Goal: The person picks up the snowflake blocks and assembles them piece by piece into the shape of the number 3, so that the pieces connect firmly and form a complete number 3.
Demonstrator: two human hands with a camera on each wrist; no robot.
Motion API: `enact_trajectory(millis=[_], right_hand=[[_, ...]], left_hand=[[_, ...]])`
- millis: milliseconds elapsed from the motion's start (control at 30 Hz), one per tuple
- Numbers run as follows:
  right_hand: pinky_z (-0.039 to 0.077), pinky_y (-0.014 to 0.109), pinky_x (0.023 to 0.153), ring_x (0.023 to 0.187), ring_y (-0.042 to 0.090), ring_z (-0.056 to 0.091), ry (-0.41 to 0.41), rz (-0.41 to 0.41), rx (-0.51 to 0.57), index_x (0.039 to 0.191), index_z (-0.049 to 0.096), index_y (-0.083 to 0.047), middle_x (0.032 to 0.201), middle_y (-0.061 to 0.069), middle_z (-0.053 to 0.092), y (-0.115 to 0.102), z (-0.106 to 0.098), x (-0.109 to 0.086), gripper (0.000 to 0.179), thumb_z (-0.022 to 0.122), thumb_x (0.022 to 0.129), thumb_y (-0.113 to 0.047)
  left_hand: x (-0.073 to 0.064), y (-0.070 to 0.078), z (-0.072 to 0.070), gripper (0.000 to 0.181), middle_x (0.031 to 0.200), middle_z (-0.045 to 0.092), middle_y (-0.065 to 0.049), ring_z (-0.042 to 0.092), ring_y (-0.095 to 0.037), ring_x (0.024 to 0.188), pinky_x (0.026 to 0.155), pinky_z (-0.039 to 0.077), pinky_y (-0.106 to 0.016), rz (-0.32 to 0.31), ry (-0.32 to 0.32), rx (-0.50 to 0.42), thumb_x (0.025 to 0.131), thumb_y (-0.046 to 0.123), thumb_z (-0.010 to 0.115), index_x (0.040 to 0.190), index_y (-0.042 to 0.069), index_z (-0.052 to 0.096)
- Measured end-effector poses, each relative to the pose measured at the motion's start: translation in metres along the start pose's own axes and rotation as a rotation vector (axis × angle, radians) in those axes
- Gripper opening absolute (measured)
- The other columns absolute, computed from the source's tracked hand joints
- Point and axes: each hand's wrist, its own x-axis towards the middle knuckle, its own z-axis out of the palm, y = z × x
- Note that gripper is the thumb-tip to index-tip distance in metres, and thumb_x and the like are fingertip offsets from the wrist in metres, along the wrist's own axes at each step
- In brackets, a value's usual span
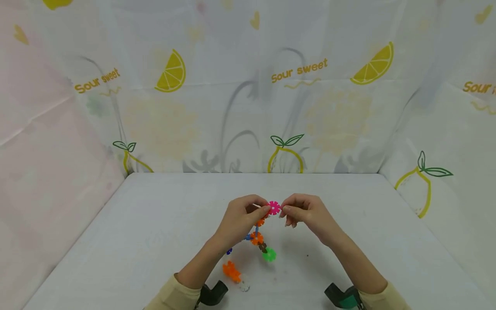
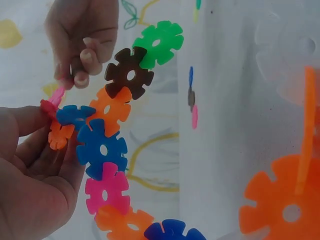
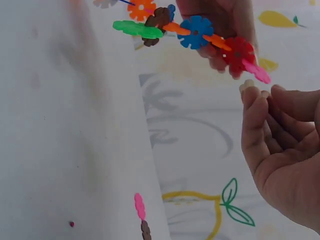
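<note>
My left hand (image 1: 240,219) pinches a red notched disc (image 3: 238,54) in a linked chain of plastic flower-shaped discs. At the chain's upper end a pink disc (image 1: 273,208) sticks out toward my right hand (image 1: 306,213). That hand's thumb and fingertips are bent close together right at the pink disc's edge, with none of the disc showing between them. From the left hand the chain hangs through blue (image 2: 102,148) and orange discs (image 2: 109,111). One branch ends in a brown disc (image 2: 129,74) and a green disc (image 2: 159,44); another runs through pink to dark blue.
Orange pieces (image 1: 231,272) and a clear piece (image 1: 244,285) lie on the white table (image 1: 174,241) near its front. A small blue, brown and pink row (image 2: 191,97) shows farther off. Lemon-printed cloth (image 1: 217,120) stands behind and at both sides.
</note>
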Motion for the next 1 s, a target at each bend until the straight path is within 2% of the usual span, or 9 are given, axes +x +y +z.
enact_trajectory(millis=[167,267,400,567,733,867,1000], right_hand=[[0.057,0.031,0.066,0.068,0.018,0.066,0.062,0.043,-0.109,0.102,0.068,-0.001,0.090,0.010,0.071,-0.001,-0.013,-0.001,0.020,0.063,0.097,-0.019],[0.056,0.029,0.065,0.068,0.018,0.066,0.092,0.056,-0.182,0.102,0.068,-0.001,0.091,0.015,0.071,0.000,-0.020,-0.001,0.018,0.066,0.095,-0.017],[0.056,0.030,0.064,0.068,0.019,0.066,0.114,0.078,-0.313,0.098,0.070,-0.004,0.088,0.011,0.072,-0.001,-0.029,-0.002,0.011,0.066,0.094,-0.014],[0.055,0.033,0.066,0.070,0.018,0.066,0.120,0.133,-0.477,0.098,0.070,-0.008,0.089,0.005,0.072,0.000,-0.039,-0.004,0.010,0.064,0.094,-0.015],[0.055,0.033,0.068,0.075,0.022,0.067,0.070,0.173,-0.559,0.103,0.068,-0.003,0.096,0.010,0.071,0.002,-0.048,-0.005,0.014,0.064,0.093,-0.013],[0.052,0.031,0.067,0.077,0.020,0.064,0.004,0.196,-0.647,0.103,0.068,-0.001,0.092,0.009,0.070,0.005,-0.055,-0.008,0.016,0.066,0.089,-0.010],[0.051,0.032,0.065,0.077,0.019,0.058,-0.069,0.288,-0.758,0.101,0.068,-0.001,0.088,0.008,0.066,0.010,-0.063,-0.012,0.017,0.069,0.084,-0.005]], left_hand=[[0.000,-0.003,-0.001,0.011,0.090,0.075,-0.008,0.068,-0.013,0.073,0.070,0.058,-0.029,-0.019,0.048,-0.011,0.095,0.030,0.067,0.098,0.020,0.072],[0.001,-0.004,-0.002,0.010,0.086,0.074,-0.003,0.068,-0.014,0.072,0.069,0.059,-0.029,-0.022,0.077,-0.011,0.095,0.028,0.067,0.096,0.020,0.072],[0.002,-0.005,-0.003,0.008,0.082,0.073,0.002,0.067,-0.015,0.071,0.067,0.059,-0.028,-0.014,0.105,-0.014,0.095,0.025,0.068,0.094,0.019,0.073],[0.001,-0.003,-0.004,0.009,0.082,0.073,0.001,0.067,-0.014,0.072,0.067,0.058,-0.028,-0.016,0.119,-0.009,0.094,0.027,0.069,0.094,0.019,0.073],[0.001,-0.001,-0.007,0.011,0.081,0.072,0.001,0.064,-0.015,0.071,0.064,0.056,-0.027,-0.006,0.147,0.001,0.095,0.027,0.068,0.095,0.017,0.073],[0.002,0.000,-0.008,0.011,0.081,0.071,0.001,0.063,-0.016,0.072,0.063,0.055,-0.025,-0.010,0.171,-0.004,0.094,0.026,0.068,0.096,0.017,0.073],[0.003,-0.001,-0.008,0.010,0.082,0.072,0.000,0.064,-0.016,0.073,0.064,0.055,-0.024,-0.009,0.178,-0.015,0.094,0.026,0.069,0.095,0.017,0.074]])
